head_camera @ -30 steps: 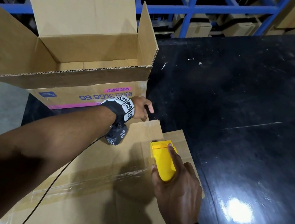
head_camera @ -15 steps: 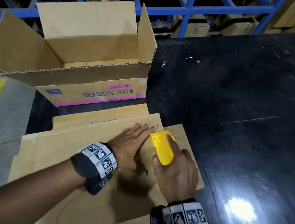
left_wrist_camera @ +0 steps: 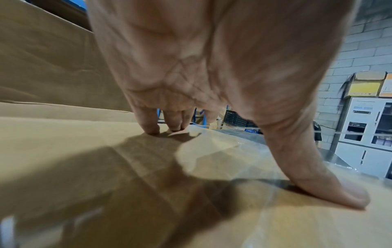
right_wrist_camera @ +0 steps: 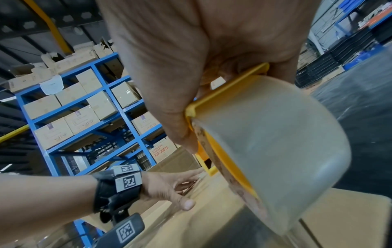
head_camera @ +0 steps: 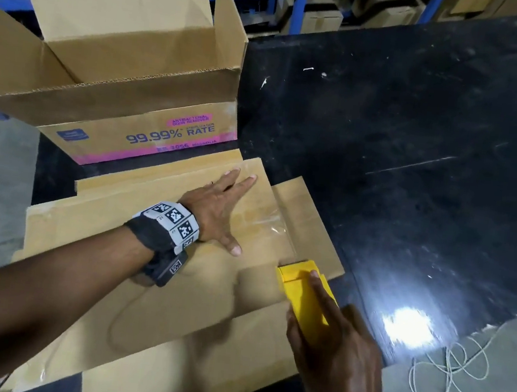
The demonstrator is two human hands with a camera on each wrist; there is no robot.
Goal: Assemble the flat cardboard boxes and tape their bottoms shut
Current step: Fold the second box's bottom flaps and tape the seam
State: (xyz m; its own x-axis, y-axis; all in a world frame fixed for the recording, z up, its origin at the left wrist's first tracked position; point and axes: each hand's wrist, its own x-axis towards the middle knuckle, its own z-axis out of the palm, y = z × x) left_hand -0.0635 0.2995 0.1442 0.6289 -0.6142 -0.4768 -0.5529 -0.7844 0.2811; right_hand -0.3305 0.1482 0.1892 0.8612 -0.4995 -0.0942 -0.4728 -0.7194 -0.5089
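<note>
A cardboard box (head_camera: 158, 268) lies bottom-up on the black table (head_camera: 417, 149), its flaps folded shut. Clear tape (head_camera: 266, 225) runs along the seam and over the right end. My left hand (head_camera: 220, 210) lies flat on the flaps with straight fingers (left_wrist_camera: 148, 124) and its thumb (left_wrist_camera: 331, 193) pressing the tape. My right hand (head_camera: 336, 353) grips a yellow tape dispenser (head_camera: 304, 294) at the box's near right edge. In the right wrist view the tape roll (right_wrist_camera: 275, 151) sits in the dispenser (right_wrist_camera: 222, 100) under my thumb.
An open printed carton (head_camera: 125, 84) stands just behind the taped box. Blue shelving (right_wrist_camera: 84, 109) stacked with cartons rises at the back. A white cord (head_camera: 449, 378) lies on the floor off the table's near right corner.
My right hand has drawn the dispenser back toward me, off the box's far right end. My left hand slid forward and spread flat on the taped seam.
</note>
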